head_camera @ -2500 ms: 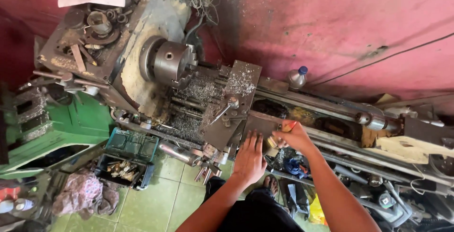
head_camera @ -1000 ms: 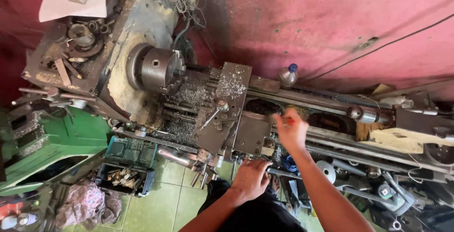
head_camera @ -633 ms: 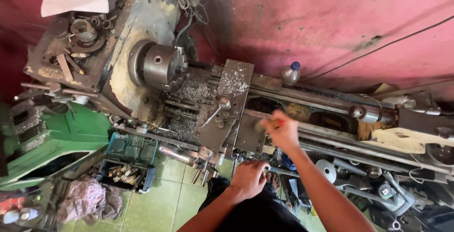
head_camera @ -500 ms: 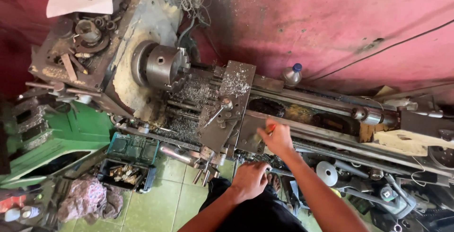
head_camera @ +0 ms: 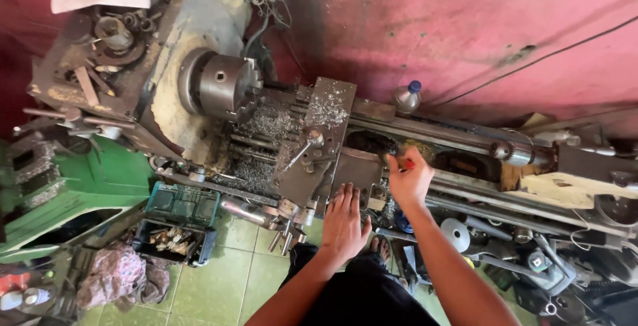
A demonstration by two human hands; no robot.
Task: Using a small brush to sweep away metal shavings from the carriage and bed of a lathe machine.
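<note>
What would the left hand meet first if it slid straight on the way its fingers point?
The left hand lies flat on the lathe carriage; straight ahead, probably the chip-strewn cross slide, though depth is unclear.

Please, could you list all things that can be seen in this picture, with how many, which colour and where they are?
lathe: one, grey and worn, across the middle
chuck: one, steel grey, at the left of the lathe, facing right
metal chips: a pile, silver, on the bed beside the chuck
oil bottle: one, grey with blue cap, at the back by the wall
wall: one, pink-red, behind
toolbox: one, dark green, on the floor under the lathe
rag: one, pinkish, lower left on the floor
left hand: one, resting flat on the carriage front
right hand: one, closed on a small red-handled tool over the bed
</note>
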